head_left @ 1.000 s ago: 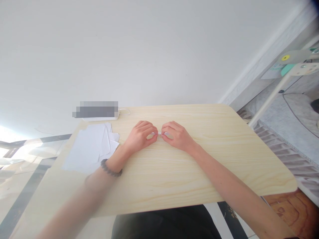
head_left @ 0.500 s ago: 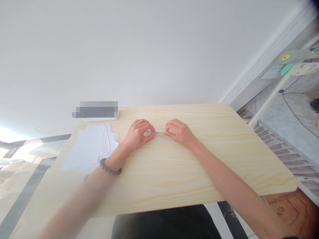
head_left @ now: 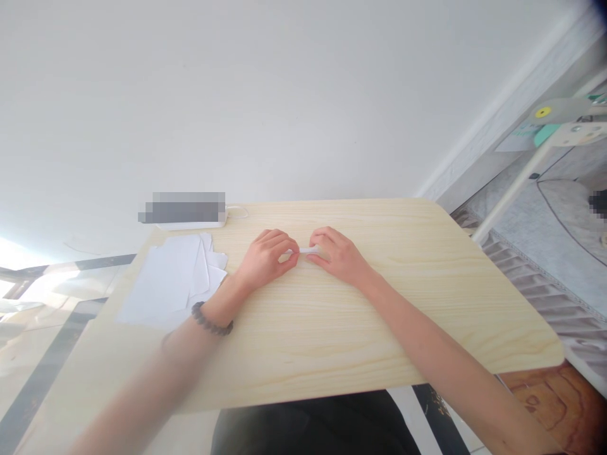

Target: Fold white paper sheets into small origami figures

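My left hand (head_left: 269, 258) pinches a thin white paper strip (head_left: 308, 250) between thumb and fingertips, just above the middle of the wooden table. On the right side of the strip, my right hand (head_left: 340, 254) has its thumb and fingers apart, with the strip's end showing in the gap between them. Part of the strip is hidden behind the left fingers; whether it is rolled or folded is too small to tell. A dark beaded bracelet (head_left: 211, 320) circles my left wrist.
Several loose white paper sheets (head_left: 165, 272) lie overlapping at the left of the table (head_left: 303, 341). Behind them, against the wall (head_left: 294, 95), stands a blurred-out object with a white base (head_left: 194, 224) and a cable. A pale metal frame (head_left: 516, 183) rises at the right.
My left hand has slid slightly right along the strip. My right thumb and fingers have parted from their pinch and moved a little left, leaving the strip's end visible between them.
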Motion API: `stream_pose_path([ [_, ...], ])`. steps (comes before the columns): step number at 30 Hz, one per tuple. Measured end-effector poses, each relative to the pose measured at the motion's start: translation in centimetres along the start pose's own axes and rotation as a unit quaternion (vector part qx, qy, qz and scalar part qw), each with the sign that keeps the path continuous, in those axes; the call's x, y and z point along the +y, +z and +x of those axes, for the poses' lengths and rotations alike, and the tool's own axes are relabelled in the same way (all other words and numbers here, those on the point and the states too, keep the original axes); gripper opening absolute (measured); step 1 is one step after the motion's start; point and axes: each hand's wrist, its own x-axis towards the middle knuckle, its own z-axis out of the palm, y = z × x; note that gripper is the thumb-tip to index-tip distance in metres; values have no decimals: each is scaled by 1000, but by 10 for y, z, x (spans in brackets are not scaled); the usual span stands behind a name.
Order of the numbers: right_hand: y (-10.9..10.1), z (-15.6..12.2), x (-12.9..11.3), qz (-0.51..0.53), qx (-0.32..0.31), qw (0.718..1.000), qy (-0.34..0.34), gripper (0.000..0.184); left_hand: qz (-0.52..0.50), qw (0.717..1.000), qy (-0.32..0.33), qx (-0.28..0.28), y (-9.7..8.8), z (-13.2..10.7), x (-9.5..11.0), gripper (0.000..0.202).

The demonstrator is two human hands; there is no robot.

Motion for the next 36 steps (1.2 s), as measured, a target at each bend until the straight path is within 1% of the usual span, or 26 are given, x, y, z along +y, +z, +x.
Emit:
stream_pose_path([
  [3, 2, 1, -3, -11, -5, 1000, -26, 9, -5, 1000, 9, 4, 0, 0, 0, 9],
  [7, -1, 1, 0, -14, 1, 999, -37, 12, -3, 1000, 14, 9, 1, -1, 1, 9],
  [10, -5, 0, 6, -3, 14, 1000, -27, 13, 7, 1000, 12, 19, 0, -1, 0, 9],
  [14, -9, -3, 17, 37, 41, 998, 2, 9, 26, 999, 12, 23, -2, 0, -4, 10],
  [19, -13, -6, 26, 59, 42, 997, 15, 9, 45, 999, 4, 19, -4, -1, -9, 10],
  [23, -14, -6, 23, 51, 36, 998, 17, 9, 49, 999, 2, 16, -5, -2, -11, 11],
  [26, -10, -5, 16, 23, 23, 999, 13, 9, 48, 999, 12, 17, -5, -1, -10, 11],
  [31, -2, -1, 8, -17, 2, 1000, -20, 12, 44, 998, 37, 14, -5, 0, -5, 11],
  [36, -5, -2, 17, -2, 19, 1000, -16, 14, 56, 998, 29, 7, -6, 0, -10, 11],
])
